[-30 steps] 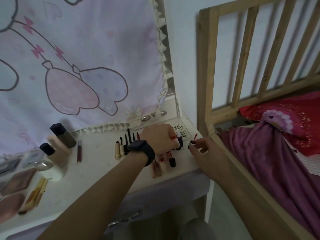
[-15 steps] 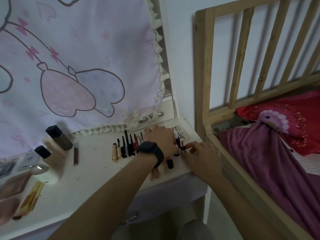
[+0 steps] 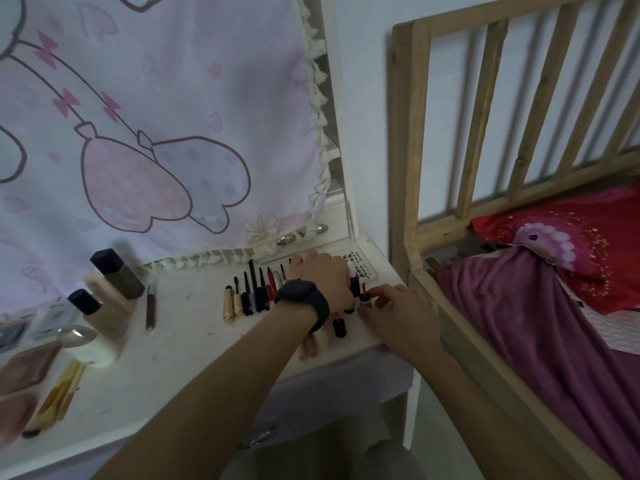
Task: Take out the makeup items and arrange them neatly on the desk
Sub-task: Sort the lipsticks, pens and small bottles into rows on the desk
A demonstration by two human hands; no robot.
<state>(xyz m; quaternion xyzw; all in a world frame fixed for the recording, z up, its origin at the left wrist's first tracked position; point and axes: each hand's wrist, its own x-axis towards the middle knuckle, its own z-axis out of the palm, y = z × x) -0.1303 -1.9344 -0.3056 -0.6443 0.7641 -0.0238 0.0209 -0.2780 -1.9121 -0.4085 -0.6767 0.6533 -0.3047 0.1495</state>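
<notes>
Nearest the front edge of the desk (image 3: 194, 348), at far left, lie the palettes (image 3: 27, 367) and a pair of gold tubes (image 3: 59, 393); a white bottle (image 3: 93, 344) stands just beyond them.

Both forearms cross the front edge; the left wrist carries a dark watch (image 3: 301, 296); a short dark-capped tube (image 3: 340, 327) sits between the two hands, near the front right corner.

The right hand (image 3: 398, 317) pinches a small red-topped vial (image 3: 364, 299) between thumb and forefinger; whether its base touches the desk cannot be told. The left hand (image 3: 322, 277) is curled knuckles-up just beside a purple bottle (image 3: 354, 284); its fingertips are hidden, so whether it grips anything cannot be told.

Beyond and to the left, a row of pencils and brushes (image 3: 254, 289) lies parallel, with two gold lipsticks (image 3: 232, 303) at its left end; a lip gloss tube (image 3: 150, 306) and foundation bottles (image 3: 117, 278) sit well apart further left. A lash tray (image 3: 360, 265) lies behind the hands; a printed cloth (image 3: 156, 133) hangs at the back.

Judged step: setting the vial upright in the right-hand group.

Hazards:
- The vial is narrow; released tilted, it probably topples into the purple bottle or the dark-capped tube.
- The corner is close; a rolling item could drop between the desk and the bed frame (image 3: 405, 168).
- The left forearm lies low over the desk; a careless sweep could scatter the row.
</notes>
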